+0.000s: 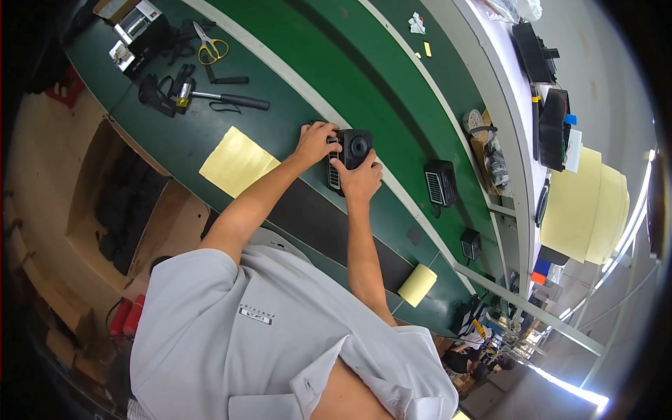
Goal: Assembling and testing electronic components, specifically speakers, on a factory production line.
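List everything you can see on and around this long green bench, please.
black box-shaped device: 1, black with a round lens-like front, held at the middle of the green bench
pale yellow sheet: 1, yellow, flat on the bench beside the left forearm
hammer: 1, silver head and black handle, upper left
scissors: 1, yellow handles, upper left
black grilled unit: 1, black, on the bench to the right
yellow tape roll: 1, pale yellow, near edge
left hand: 1, grip on the device's side
right hand: 1, grip on its lower edge

head view | worn overhead | faces down | near green workbench (294, 77)
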